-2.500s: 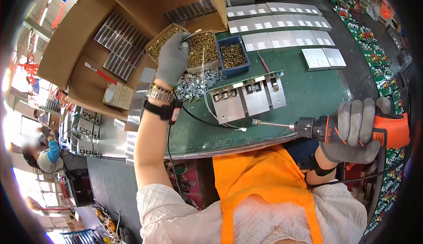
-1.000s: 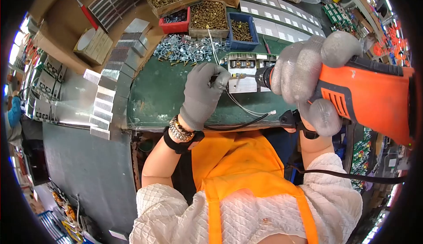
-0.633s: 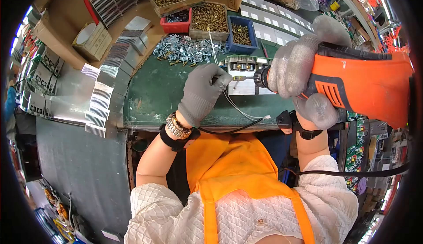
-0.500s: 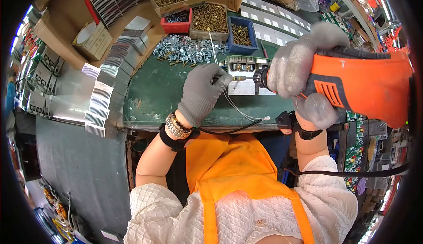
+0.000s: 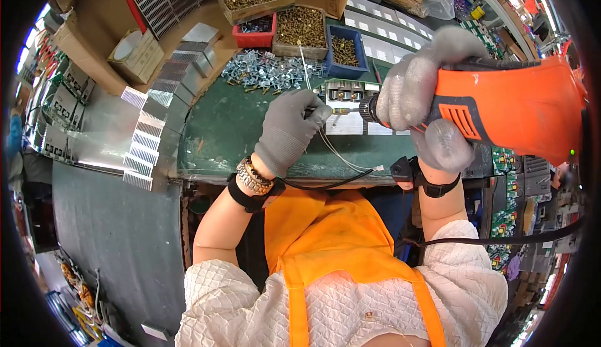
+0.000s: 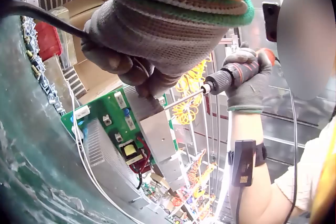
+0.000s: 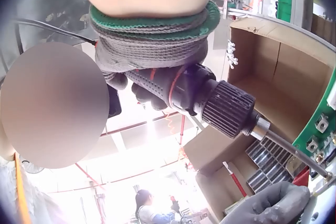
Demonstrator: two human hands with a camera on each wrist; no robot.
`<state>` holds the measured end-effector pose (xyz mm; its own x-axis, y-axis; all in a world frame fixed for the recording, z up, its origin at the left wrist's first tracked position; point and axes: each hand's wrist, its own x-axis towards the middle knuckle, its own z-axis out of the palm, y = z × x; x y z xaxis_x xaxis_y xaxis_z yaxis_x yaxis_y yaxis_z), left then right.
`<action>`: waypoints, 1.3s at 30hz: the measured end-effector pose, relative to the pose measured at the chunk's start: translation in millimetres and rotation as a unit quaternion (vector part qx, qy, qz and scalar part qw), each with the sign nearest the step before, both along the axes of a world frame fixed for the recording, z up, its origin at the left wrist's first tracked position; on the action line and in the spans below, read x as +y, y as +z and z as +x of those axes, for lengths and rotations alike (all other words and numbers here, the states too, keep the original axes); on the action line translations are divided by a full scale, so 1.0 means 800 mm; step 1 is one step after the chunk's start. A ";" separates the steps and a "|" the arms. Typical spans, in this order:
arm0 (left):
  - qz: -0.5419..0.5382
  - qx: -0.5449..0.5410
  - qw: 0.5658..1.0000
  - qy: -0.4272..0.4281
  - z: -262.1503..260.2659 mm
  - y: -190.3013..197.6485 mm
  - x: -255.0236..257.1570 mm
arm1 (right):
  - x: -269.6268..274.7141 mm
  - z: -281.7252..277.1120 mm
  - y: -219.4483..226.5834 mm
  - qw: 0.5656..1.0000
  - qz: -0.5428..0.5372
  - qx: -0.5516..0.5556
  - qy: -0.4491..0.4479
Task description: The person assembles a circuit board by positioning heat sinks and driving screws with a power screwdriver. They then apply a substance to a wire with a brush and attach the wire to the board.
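In the head view my gloved left hand (image 5: 288, 128) is left of a circuit board assembly with metal heatsinks (image 5: 350, 126). Its thumb and fingers pinch at the bit's tip, where a small brass-coloured screw (image 7: 329, 175) shows, mostly hidden. My gloved right hand (image 5: 410, 90) grips an orange and black power screwdriver (image 5: 513, 109) by its handle. The long metal bit (image 6: 185, 99) reaches from the ribbed chuck (image 7: 229, 109) to the left fingertips, over a heatsink. The board's green side (image 6: 107, 111) shows in the left wrist view. White wires (image 5: 338, 150) trail from the assembly's left end.
Behind the assembly stand wooden trays of brass screws (image 5: 300, 29), a red bin (image 5: 253, 32) and a blue bin (image 5: 346, 49). Loose silver clips (image 5: 269, 70) lie before them. Finned heatsinks (image 5: 150, 124) line the left; flat metal blocks (image 5: 382, 27) are at the back right.
My left hand has come down from the screw trays to the assembly. The screwdriver has swung up and left, its bit meeting the left fingertips. In the last half second both hands stay nearly still.
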<state>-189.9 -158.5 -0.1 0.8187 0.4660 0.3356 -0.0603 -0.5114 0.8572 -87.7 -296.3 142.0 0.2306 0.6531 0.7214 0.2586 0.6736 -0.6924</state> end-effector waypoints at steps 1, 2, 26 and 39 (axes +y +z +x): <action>-0.008 0.001 1.000 0.000 0.000 -0.001 -0.001 | -0.001 0.000 0.000 1.000 -0.006 -0.002 0.002; -0.016 0.001 1.000 0.000 0.001 -0.002 -0.001 | -0.003 -0.001 0.000 1.000 -0.012 -0.005 0.005; -0.017 -0.002 0.999 0.032 -0.002 0.006 -0.010 | -0.032 0.006 0.045 0.992 0.021 0.063 0.107; 0.003 0.180 0.983 -0.021 0.049 0.007 0.060 | -0.135 0.115 -0.002 0.937 -0.197 0.129 -0.259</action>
<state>-151.0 -110.1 5.4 0.9033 0.4284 0.0230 0.2255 -0.5197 0.8240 4.6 -404.6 140.5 0.7241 0.6091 0.3237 0.2696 0.1821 -0.9456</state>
